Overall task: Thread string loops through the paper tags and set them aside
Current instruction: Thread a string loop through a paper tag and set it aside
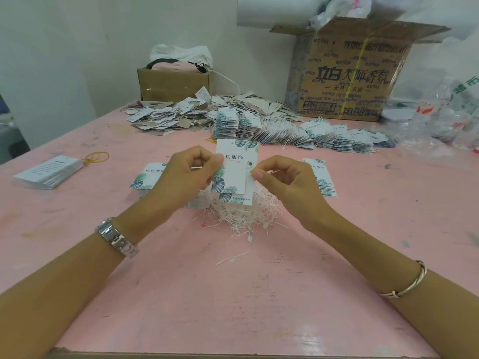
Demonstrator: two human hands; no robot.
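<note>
Holding paired paper tags upright, the left hand is steadying them while the right hand is pinching their edge, likely feeding string from the string pile.

Bare forearms; chunky silver link watch on left wrist, thin silver bangle on right.

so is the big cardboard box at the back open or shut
Open: the big box has its flaps spread outward and plastic bags poking out.
</note>
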